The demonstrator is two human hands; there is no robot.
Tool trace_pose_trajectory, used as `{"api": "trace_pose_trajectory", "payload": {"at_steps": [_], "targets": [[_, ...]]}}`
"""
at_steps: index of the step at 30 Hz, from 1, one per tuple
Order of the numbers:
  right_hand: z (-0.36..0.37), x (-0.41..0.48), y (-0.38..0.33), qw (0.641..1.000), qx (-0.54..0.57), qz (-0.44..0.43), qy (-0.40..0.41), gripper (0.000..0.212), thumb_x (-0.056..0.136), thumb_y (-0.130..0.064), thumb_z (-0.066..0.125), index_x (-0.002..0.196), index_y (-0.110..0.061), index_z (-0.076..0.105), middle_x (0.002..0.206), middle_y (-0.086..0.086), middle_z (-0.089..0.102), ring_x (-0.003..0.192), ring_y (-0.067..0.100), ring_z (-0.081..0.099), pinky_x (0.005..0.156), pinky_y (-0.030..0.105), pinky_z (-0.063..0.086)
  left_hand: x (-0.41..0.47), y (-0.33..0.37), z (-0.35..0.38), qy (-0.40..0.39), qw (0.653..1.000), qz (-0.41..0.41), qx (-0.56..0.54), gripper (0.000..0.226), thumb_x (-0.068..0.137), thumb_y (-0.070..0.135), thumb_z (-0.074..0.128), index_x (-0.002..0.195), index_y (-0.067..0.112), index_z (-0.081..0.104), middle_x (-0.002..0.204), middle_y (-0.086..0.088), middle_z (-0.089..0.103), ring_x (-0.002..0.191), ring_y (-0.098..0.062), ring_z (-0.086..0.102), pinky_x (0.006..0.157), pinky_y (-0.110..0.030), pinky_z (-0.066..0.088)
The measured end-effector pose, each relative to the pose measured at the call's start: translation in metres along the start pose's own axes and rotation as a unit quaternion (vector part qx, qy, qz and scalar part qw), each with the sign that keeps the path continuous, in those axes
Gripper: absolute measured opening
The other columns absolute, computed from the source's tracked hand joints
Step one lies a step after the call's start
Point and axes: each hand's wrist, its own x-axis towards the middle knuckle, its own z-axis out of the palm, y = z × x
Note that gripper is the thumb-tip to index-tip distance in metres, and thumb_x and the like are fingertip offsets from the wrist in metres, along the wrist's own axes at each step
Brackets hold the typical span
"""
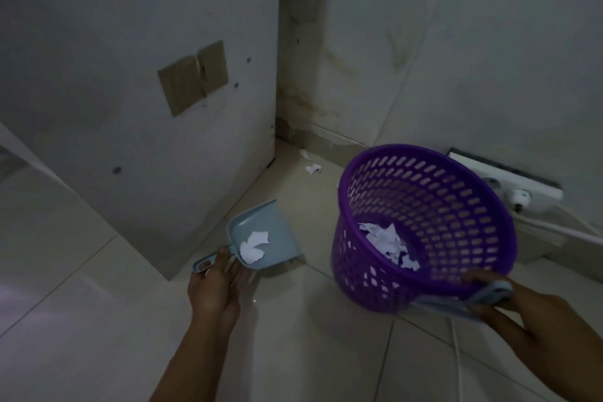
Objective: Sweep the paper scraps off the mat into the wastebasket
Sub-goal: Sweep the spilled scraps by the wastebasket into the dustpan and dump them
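While gripping the dustpan (248, 221) left of the wastebasket (456, 199) in the left hand (215, 290), tilting it with right hand (528, 320) fingers (474, 278) pinching rim (434, 283) and brush (489, 295). Seemingly getting partway: keeping paper scraps (388, 243) inside, leaving dustpan load (254, 246) and strays (313, 169) beyond it.

The pale-blue tool (489, 296) in the right hand (535, 320) is blurred and partly hidden by the wastebasket (456, 199).

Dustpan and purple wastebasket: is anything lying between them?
Nothing: the head view shows only bare floor tile between the dustpan and the wastebasket. Loose scraps lie farther back, beyond both.
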Motion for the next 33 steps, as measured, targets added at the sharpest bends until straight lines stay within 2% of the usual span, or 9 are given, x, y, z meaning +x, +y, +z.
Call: {"api": "trace_pose_trajectory", "payload": {"at_steps": [3, 6, 11, 13, 16, 19, 22, 26, 33], "targets": [[-0.002, -0.018, 0.019, 0.999, 0.02, 0.038, -0.011, 0.039, 0.079, -0.081, 0.039, 0.115, -0.066, 0.047, 0.104, -0.042, 0.061, 0.084, -0.024, 0.057, 0.069, 0.0, 0.044, -0.002, -0.007, 0.008, -0.01, 1.0, -0.006, -0.002, 0.013, 0.098, 0.003, 0.062, 0.111, 0.005, 0.059, 0.095, -0.012, 0.073, 0.063, -0.016, 0.075, 0.048, -0.031, 0.059], [-0.007, -0.031, 0.023, 0.998, 0.005, 0.066, -0.011, 0.04, 0.08, -0.08, 0.039, 0.113, -0.062, 0.052, 0.116, -0.036, 0.059, 0.089, -0.022, 0.059, 0.072, 0.006, 0.047, -0.002, -0.011, 0.013, -0.025, 1.0, -0.014, 0.004, 0.017, 0.099, 0.003, 0.063, 0.115, 0.005, 0.058, 0.102, -0.016, 0.071, 0.064, -0.016, 0.075, 0.05, -0.031, 0.06], [-0.022, -0.065, 0.071, 0.996, -0.039, 0.072, -0.02, 0.047, 0.066, -0.091, 0.043, 0.09, -0.056, 0.064, 0.08, -0.033, 0.068, 0.07, -0.006, 0.066, 0.069, 0.025, 0.056, -0.008, 0.002, 0.026, -0.047, 0.998, -0.02, 0.024, 0.022, 0.098, 0.002, 0.063, 0.12, 0.004, 0.056, 0.097, -0.015, 0.071, 0.061, -0.016, 0.075, 0.051, -0.032, 0.061], [-0.039, -0.068, 0.026, 0.996, -0.005, 0.077, -0.045, 0.048, 0.066, -0.093, 0.039, 0.084, -0.055, 0.062, 0.074, -0.032, 0.067, 0.067, -0.007, 0.065, 0.061, 0.013, 0.052, -0.009, 0.019, 0.032, -0.058, 0.998, -0.018, 0.035, 0.021, 0.099, 0.002, 0.061, 0.119, 0.004, 0.058, 0.1, -0.014, 0.071, 0.062, -0.016, 0.075, 0.051, -0.03, 0.06], [-0.07, -0.049, -0.087, 0.987, 0.119, 0.079, -0.077, 0.034, 0.071, -0.072, 0.06, 0.104, -0.064, 0.056, 0.085, -0.029, 0.071, 0.076, -0.008, 0.068, 0.068, 0.011, 0.052, -0.008, 0.044, 0.039, -0.083, 0.995, -0.019, 0.06, 0.01, 0.1, 0.004, 0.059, 0.11, 0.005, 0.062, 0.102, -0.013, 0.071, 0.071, -0.017, 0.075, 0.054, -0.029, 0.062], [-0.056, -0.01, -0.141, 0.984, 0.17, 0.005, -0.054, 0.036, 0.074, -0.052, 0.07, 0.109, -0.051, 0.06, 0.09, -0.025, 0.072, 0.085, -0.005, 0.069, 0.071, 0.012, 0.052, -0.002, 0.056, 0.043, -0.092, 0.993, -0.043, 0.062, 0.018, 0.1, 0.006, 0.06, 0.118, 0.006, 0.061, 0.107, -0.012, 0.071, 0.086, -0.021, 0.071, 0.064, -0.032, 0.064], [-0.024, 0.037, -0.177, 0.982, 0.187, 0.009, -0.003, 0.022, 0.086, -0.033, 0.066, 0.103, -0.044, 0.058, 0.092, -0.02, 0.071, 0.085, -0.007, 0.067, 0.071, 0.016, 0.053, 0.006, 0.066, 0.049, -0.102, 0.991, -0.065, 0.063, 0.03, 0.099, 0.004, 0.061, 0.129, 0.002, 0.059, 0.117, -0.015, 0.069, 0.09, -0.021, 0.069, 0.07, -0.033, 0.062], [0.025, 0.105, -0.211, 0.976, 0.193, 0.036, 0.092, 0.017, 0.095, -0.025, 0.059, 0.111, -0.031, 0.058, 0.093, -0.014, 0.068, 0.082, -0.005, 0.065, 0.067, 0.009, 0.048, 0.018, 0.078, 0.058, -0.11, 0.987, -0.092, 0.067, 0.025, 0.099, 0.006, 0.062, 0.124, 0.002, 0.061, 0.107, -0.012, 0.071, 0.087, -0.019, 0.069, 0.062, -0.029, 0.063], [0.15, 0.194, -0.208, 0.935, 0.23, 0.145, 0.226, 0.025, 0.096, -0.001, 0.045, 0.107, -0.017, 0.061, 0.093, -0.002, 0.063, 0.082, 0.013, 0.057, 0.06, 0.009, 0.037, 0.055, 0.047, 0.061, -0.082, 0.989, -0.102, 0.067, 0.024, 0.097, 0.007, 0.066, 0.12, 0.0, 0.064, 0.118, -0.017, 0.071, 0.086, -0.021, 0.071, 0.057, -0.028, 0.062]]}}
